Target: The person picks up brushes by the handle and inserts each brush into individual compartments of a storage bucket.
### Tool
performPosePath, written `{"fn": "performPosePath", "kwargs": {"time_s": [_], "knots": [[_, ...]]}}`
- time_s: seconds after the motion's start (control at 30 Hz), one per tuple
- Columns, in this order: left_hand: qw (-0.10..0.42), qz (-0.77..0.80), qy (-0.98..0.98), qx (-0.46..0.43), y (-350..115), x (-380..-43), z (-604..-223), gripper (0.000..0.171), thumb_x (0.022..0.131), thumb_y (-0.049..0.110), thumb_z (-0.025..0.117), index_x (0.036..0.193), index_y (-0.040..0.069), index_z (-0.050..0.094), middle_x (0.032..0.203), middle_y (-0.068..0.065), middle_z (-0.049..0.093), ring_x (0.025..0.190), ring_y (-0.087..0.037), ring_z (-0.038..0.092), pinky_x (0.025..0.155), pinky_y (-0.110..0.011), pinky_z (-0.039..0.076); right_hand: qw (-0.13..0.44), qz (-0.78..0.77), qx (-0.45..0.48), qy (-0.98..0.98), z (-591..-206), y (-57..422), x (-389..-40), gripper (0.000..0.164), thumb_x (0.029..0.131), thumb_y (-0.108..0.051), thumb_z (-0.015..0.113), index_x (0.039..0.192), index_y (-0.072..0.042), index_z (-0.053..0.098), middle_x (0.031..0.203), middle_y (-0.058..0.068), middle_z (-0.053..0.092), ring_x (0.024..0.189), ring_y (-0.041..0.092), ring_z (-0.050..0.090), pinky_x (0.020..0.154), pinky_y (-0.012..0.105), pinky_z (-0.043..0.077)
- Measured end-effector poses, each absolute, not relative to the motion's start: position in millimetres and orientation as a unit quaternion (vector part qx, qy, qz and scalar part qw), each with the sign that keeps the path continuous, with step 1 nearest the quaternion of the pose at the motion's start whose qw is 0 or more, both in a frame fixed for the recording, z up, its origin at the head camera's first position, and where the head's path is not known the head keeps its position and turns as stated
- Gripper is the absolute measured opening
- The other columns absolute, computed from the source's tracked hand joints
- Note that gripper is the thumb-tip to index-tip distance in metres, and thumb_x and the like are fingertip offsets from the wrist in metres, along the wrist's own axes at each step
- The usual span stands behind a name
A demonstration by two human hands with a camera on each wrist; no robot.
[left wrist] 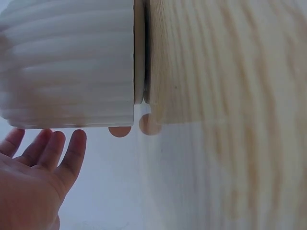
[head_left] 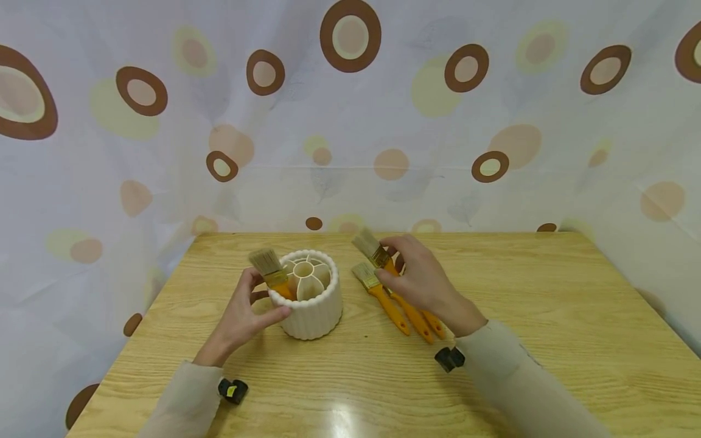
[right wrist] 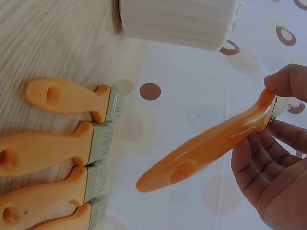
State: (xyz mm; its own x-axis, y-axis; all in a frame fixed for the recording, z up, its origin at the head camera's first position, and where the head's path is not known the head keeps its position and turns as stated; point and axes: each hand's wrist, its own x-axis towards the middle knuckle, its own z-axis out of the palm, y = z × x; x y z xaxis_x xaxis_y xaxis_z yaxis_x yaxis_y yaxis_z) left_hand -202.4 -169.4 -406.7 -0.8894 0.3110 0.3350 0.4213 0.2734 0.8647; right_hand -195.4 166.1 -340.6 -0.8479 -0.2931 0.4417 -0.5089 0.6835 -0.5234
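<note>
A white round holder (head_left: 313, 316) with a scalloped rim and petal-shaped compartments stands on the table. One paintbrush (head_left: 270, 269) leans inside it on the left, bristles up and orange handle down. Beside the holder's left wall is my left hand (head_left: 246, 313), its thumb at the front of the rim; in the left wrist view its fingertips (left wrist: 76, 143) reach the ribbed wall. My right hand (head_left: 418, 274) pinches another paintbrush (right wrist: 206, 148) near its metal band, thumb on one side and fingers on the other. Its bristles point up and left.
Several more orange-handled paintbrushes (right wrist: 43, 148) lie side by side on the wooden table (head_left: 350, 377), right of the holder and below my right hand. A patterned sheet (head_left: 350, 121) hangs behind the table and at its sides.
</note>
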Motion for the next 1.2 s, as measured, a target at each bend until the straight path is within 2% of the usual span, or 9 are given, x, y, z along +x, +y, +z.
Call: {"fn": "performPosePath", "kwargs": {"time_s": [0.53,0.63,0.9,1.03,1.2], "knots": [[0.067,-0.546,-0.801,-0.236,-170.8,-202.0,-405.4,0.068,0.078,0.009,0.079,0.135,0.009,0.042,0.132,-0.004,0.048,0.125,-0.025,0.043,0.098,-0.047,0.042,0.179,0.347,0.255,-0.885,-321.4,144.0,-193.7,0.043,0.084,-0.018,0.071,0.123,-0.007,0.058,0.102,0.004,0.057,0.074,0.015,0.053,0.063,0.028,0.048],[0.063,-0.546,-0.802,-0.235,-169.2,-200.5,-402.8,0.069,0.077,0.006,0.078,0.136,0.007,0.041,0.133,-0.006,0.048,0.124,-0.026,0.043,0.097,-0.048,0.042,0.183,0.353,0.258,-0.881,-319.3,140.2,-193.6,0.043,0.083,-0.018,0.072,0.122,-0.007,0.058,0.101,0.004,0.057,0.074,0.016,0.054,0.064,0.029,0.048],[0.051,-0.539,-0.806,-0.241,-159.8,-183.8,-375.8,0.071,0.077,0.002,0.075,0.137,-0.004,0.037,0.133,-0.017,0.046,0.123,-0.033,0.043,0.096,-0.053,0.041,0.181,0.363,0.255,-0.878,-313.7,131.3,-191.8,0.043,0.085,-0.021,0.07,0.124,-0.009,0.057,0.103,0.001,0.056,0.075,0.017,0.056,0.06,0.028,0.048],[0.043,-0.539,-0.806,-0.24,-158.7,-182.1,-373.6,0.074,0.077,0.004,0.076,0.139,-0.004,0.035,0.135,-0.018,0.045,0.125,-0.034,0.042,0.098,-0.055,0.039,0.179,0.381,0.272,-0.865,-311.3,126.4,-192.7,0.045,0.084,-0.017,0.071,0.125,-0.005,0.056,0.103,0.005,0.056,0.075,0.02,0.056,0.058,0.027,0.049],[0.047,-0.545,-0.802,-0.241,-158.0,-182.3,-374.8,0.075,0.076,0.002,0.077,0.138,-0.004,0.035,0.136,-0.017,0.044,0.125,-0.034,0.042,0.097,-0.053,0.04,0.179,0.388,0.274,-0.862,-308.1,120.1,-192.4,0.046,0.084,-0.016,0.072,0.125,-0.005,0.055,0.102,0.005,0.056,0.074,0.016,0.055,0.057,0.026,0.05]]}}
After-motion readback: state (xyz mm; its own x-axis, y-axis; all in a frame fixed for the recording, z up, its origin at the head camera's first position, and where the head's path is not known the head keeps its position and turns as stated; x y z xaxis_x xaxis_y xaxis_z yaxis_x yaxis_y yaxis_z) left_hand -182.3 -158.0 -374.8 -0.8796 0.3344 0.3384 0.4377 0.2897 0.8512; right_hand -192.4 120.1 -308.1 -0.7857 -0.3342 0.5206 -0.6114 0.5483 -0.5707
